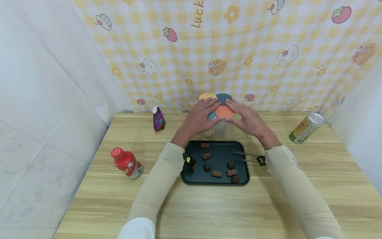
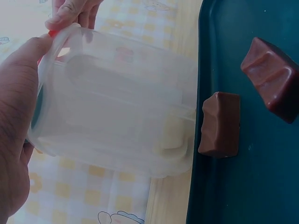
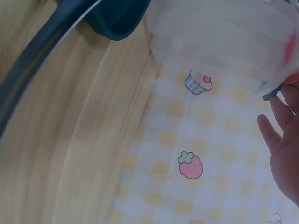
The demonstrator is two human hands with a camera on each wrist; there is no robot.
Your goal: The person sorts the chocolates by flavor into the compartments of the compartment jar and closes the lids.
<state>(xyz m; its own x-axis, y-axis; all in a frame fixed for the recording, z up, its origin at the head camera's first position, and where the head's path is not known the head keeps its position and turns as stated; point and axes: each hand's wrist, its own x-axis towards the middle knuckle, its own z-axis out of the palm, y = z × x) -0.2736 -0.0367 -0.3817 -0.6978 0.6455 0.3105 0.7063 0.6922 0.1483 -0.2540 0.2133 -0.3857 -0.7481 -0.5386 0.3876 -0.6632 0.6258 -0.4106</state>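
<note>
A translucent plastic storage container (image 2: 117, 98) stands just behind the dark green tray (image 1: 222, 152). On top are rounded lids in several colours, among them an orange lid (image 1: 224, 112), a yellow lid (image 1: 207, 96) and a dark blue lid (image 1: 223, 98). My left hand (image 1: 200, 117) rests extended fingers on the lids from the left, its thumb at the front edge of the orange one. From the right, my right hand (image 1: 249, 119) lays its fingers on the dark blue lid, thumb also by the orange lid's front edge. The far side of the container is hidden.
Several chocolate pieces, including a chocolate bar (image 2: 220, 125), lie on the tray. Two thin metal prongs (image 1: 246, 153) cross its right edge. A red bottle (image 1: 128, 163) and purple pouch (image 1: 159, 120) stand left; a can (image 1: 305, 128) is right. A checked cloth (image 1: 218, 43) hangs behind.
</note>
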